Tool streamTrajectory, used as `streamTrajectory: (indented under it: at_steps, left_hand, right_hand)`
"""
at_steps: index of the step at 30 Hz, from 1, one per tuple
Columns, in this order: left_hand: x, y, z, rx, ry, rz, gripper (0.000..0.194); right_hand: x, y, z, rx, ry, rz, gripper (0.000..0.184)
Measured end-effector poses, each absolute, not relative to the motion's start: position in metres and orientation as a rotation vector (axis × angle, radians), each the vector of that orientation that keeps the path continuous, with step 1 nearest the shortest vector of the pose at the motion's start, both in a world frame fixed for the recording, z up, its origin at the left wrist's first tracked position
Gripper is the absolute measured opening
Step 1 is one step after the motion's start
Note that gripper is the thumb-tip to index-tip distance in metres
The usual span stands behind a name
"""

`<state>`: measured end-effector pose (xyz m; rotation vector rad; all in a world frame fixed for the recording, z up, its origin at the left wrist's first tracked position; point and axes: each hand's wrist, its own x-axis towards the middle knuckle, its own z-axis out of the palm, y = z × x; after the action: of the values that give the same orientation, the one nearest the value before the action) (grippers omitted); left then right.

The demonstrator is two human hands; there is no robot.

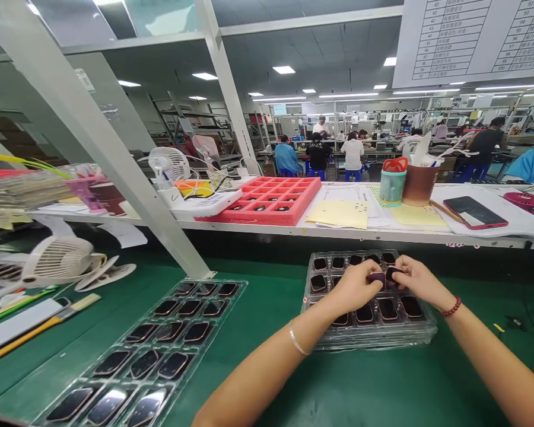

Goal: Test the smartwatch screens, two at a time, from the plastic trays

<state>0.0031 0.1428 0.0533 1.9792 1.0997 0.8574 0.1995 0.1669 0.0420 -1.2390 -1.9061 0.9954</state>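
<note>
Above a stack of clear plastic trays (376,341), both of my hands are closed in a pinch. My left hand (359,286) grips a dark watch face with a purple sheen (376,277). In my right hand (416,279) is a small black watch face (392,273), close beside the other piece. Rows of dark rounded-square watch faces with copper-coloured rims, such as one near the front (387,309), sit in the top tray's pockets. My left hand and forearm hide part of that tray. Left of it, another clear tray (244,286) holds several more watch faces.
A slanted white post (160,219) meets the green table (267,332) by the left tray. A shelf (267,230) runs behind, bearing a red foam tray (267,216), papers, cups and a phone (475,212). Brushes and a white fan (57,261) lie at left.
</note>
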Motion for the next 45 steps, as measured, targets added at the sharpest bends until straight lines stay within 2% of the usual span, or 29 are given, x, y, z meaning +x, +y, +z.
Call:
streamTrajectory:
  at_steps: [2, 6, 13, 17, 24, 33, 40, 45]
  left_hand:
    - [-0.009, 0.13, 0.064, 1.681, 0.974, 0.919, 0.021]
    - [-0.036, 0.114, 0.079, 1.28, 0.898, 0.975, 0.034]
    - [-0.062, 0.097, 0.085, 0.999, 0.667, 0.945, 0.053]
    - [-0.062, 0.094, 0.084, 1.023, 0.596, 0.921, 0.055]
    - [-0.055, 0.099, 0.079, 1.148, 0.78, 0.97, 0.043]
    - [-0.054, 0.103, 0.08, 1.372, 0.978, 0.893, 0.047]
    - [-0.054, 0.1, 0.083, 1.418, 1.018, 0.895, 0.029]
    - [-0.05, 0.098, 0.081, 1.416, 1.076, 0.927, 0.024]
  right_hand:
    - [0.184, 0.156, 0.044, -1.048, -1.668, 1.367, 0.019]
    - [0.16, 0.14, 0.051, -0.76, -1.382, 1.774, 0.03]
    - [0.155, 0.125, 0.065, -0.504, -1.171, 2.039, 0.04]
    - [0.157, 0.118, 0.064, -0.462, -1.244, 2.026, 0.04]
    - [0.163, 0.124, 0.062, -0.603, -1.368, 1.86, 0.039]
    - [0.157, 0.123, 0.061, -0.725, -1.657, 1.638, 0.042]
    - [0.155, 0.122, 0.059, -0.688, -1.661, 1.61, 0.029]
    - [0.152, 0.121, 0.054, -0.713, -1.584, 1.603, 0.023]
